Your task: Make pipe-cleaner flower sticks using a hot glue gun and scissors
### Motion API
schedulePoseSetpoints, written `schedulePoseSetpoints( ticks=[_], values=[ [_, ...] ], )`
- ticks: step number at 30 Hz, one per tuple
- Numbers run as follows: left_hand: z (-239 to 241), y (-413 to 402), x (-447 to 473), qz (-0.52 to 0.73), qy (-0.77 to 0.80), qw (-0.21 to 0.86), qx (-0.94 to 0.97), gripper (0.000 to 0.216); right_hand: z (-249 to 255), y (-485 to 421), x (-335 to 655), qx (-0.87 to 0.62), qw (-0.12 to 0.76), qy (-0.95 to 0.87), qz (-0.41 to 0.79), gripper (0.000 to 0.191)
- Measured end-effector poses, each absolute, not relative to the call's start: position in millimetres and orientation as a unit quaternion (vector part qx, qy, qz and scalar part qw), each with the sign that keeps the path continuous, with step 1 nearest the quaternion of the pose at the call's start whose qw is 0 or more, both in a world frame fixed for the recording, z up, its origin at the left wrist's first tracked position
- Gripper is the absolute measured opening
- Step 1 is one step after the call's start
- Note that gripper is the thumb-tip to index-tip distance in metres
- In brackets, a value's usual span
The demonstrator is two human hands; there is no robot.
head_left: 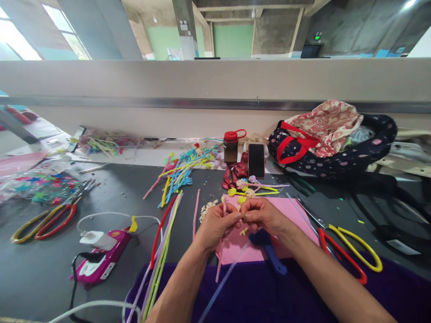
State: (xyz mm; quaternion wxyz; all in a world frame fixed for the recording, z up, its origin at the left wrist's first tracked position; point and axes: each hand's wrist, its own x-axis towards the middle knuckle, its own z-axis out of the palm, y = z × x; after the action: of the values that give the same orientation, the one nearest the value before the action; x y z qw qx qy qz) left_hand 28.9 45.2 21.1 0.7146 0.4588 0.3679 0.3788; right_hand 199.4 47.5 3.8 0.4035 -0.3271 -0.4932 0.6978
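Largest first, from where I stand: the pink sheet [234, 246] lies beneath both hands. The left hand [217, 222] and right hand [262, 215] meet tip to tip, thumbs and forefingers pinched tight; whatever sits between them I can't tell. The left also grips a pink fuzzy stem [218, 267], its long axis near twelve-to-six, its tail toward seven o'clock from the fingertips, nearer the left.

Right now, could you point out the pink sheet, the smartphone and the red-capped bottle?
Pink sheet [287, 207], head view: bare upper right part.
Smartphone [256, 160], head view: middle of dark screen.
Red-capped bottle [230, 150], head view: dark body below the cap.
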Motion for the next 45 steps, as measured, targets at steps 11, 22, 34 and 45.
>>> schedulePoseSetpoints(
  ticks=[11,22,34,45],
  values=[
    [26.2,40.2,31.2,0.359,0.356,0.733,0.454,0.026,1.7,46.7,201.2,-0.283,0.392,-0.491,0.724,0.026],
    [23.4,41.2,35.7,0.363,0.364,0.749,0.418,0.029,12.2,51.4,206.7,-0.338,0.380,-0.507,0.696,0.020],
    [22.4,43.7,36.3,0.364,0.402,0.716,0.439,0.018,24.9,51.1,208.9,-0.409,0.369,-0.578,0.602,0.010],
    [21.5,44.6,34.6,0.342,0.362,0.793,0.351,0.025,25.6,49.9,207.8,-0.428,0.416,-0.576,0.559,0.014]
  ],
)
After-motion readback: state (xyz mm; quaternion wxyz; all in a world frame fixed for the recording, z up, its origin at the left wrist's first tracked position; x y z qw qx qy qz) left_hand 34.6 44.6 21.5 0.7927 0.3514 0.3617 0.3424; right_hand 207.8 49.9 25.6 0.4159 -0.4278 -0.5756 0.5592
